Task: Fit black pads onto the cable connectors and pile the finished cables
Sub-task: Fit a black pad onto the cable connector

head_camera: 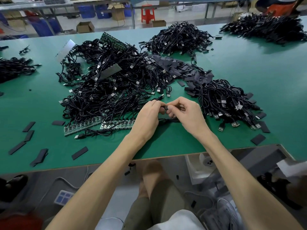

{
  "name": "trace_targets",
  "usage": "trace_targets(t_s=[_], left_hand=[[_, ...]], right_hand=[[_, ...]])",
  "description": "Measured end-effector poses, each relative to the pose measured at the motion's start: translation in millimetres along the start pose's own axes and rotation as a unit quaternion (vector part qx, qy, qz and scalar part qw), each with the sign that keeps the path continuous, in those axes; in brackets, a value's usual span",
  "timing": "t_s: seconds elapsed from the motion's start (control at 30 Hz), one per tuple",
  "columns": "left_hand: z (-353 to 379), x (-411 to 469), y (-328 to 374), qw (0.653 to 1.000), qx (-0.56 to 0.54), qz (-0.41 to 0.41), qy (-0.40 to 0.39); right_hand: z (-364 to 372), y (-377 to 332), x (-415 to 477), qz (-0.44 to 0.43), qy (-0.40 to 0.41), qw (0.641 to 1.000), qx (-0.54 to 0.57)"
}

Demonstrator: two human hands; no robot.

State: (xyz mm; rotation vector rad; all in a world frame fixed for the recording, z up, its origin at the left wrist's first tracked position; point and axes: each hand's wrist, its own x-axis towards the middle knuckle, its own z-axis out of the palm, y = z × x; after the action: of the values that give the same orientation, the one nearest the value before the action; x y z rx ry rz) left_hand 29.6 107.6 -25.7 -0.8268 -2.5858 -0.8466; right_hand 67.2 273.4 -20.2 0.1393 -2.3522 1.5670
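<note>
Two bare forearms reach over the near edge of a green worktop [41,103], where the left hand [147,118] and right hand [191,118] meet just above the surface. The fingers [157,104] of both hands are curled inward, and their tips pinch a small black part [165,109] between them. It is too hidden to tell whether it is a pad, a connector or both. A thin black cable [167,120] lies on the worktop under the hands, between the wrists.

Loose black pads [29,126] lie scattered flat along the near left of the worktop, and one more lies near the right corner. Just left of the left hand, green circuit-board strips [116,125] stick out from under a large central cable pile [116,87], a tangle of black leads with USB plugs. Just right of the right hand sits a right-hand cable pile [232,105], with plugs and pads showing among the leads. Between and behind these two piles lies a heap of black pads [181,68].

Farther back on the worktop are a far middle pile [179,39], a far right pile [269,29] and a left-edge pile [13,68], all of black cables. Beyond the worktop stand a red stool [147,13], a cardboard box [85,27] and blue crates [86,10].
</note>
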Motion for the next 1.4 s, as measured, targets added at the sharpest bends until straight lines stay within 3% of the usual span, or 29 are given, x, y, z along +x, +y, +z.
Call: trace_targets(t_s=[0.2,0.97,1.4], left_hand=[[1,-1,0,1.0,-0.016,0.005,0.008],[-1,2,0,0.998,-0.056,0.015,-0.024],[-13,5,-2,0.962,-0.24,-0.095,0.083]], right_hand=[[-4,-2,3,0.025,0.015,0.997,0.075],[-6,6,4,0.042,0.008,0.994,0.096],[-6,11,6,0.057,0.055,0.991,0.108]])
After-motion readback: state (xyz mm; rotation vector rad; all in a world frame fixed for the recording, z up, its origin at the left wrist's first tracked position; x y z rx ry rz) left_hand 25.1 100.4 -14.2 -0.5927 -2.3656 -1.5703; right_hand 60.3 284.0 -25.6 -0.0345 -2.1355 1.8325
